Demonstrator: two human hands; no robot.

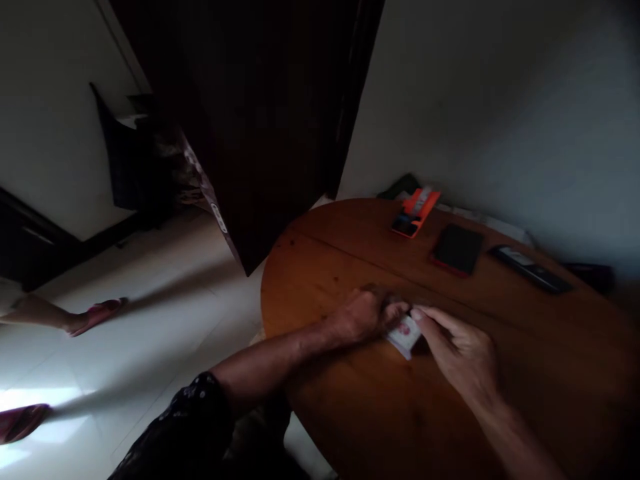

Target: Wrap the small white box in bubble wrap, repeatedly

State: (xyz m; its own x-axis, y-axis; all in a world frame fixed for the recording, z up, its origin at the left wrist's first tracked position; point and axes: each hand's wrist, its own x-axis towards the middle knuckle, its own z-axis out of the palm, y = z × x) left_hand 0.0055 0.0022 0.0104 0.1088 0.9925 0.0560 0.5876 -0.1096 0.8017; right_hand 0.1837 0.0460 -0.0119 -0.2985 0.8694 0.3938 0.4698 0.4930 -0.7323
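Note:
Over the wooden table [330, 280] my two hands meet at a small white packet [406, 335] with a pinkish-red mark. My left hand [363, 317] is closed at its upper left side, fingers curled and partly blurred. From the right, my right hand [463, 350] pinches the packet's top edge between thumb and forefinger. Something small and dark shows between the fingertips, too blurred to name. The packet hangs tilted below the fingers, and its exact kind cannot be made out.
Toward the wall lie an orange holder [416, 212], a dark flat notebook-like thing [457, 249] and a long black object [530, 268]. A dark door [250, 120] stands beyond the table. At left, another person's foot in a pink slipper [97, 316] is on the pale floor.

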